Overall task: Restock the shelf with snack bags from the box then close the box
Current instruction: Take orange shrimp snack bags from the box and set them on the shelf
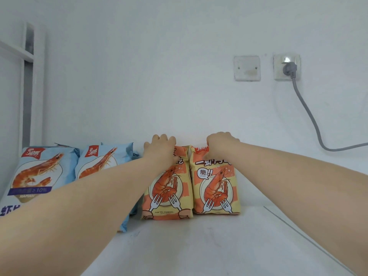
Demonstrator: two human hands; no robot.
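Left hand [161, 149], right hand [220, 145] grip orange bags [217, 190] marked "脆".

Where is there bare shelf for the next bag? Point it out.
Right of the right yellow bag, toward the grey cable, the shelf lies bare; so does the front strip before the bags. Left is crowded: blue bags pack against the left yellow bag.

White painted wall [159, 76] behind. Blank white square cover plate [247, 68], two screws, just left of a white wall socket [278, 74]. Grey plug [289, 68] seated in it; grey cable [310, 116] drops, exits right. White frame post [38, 86] far left.
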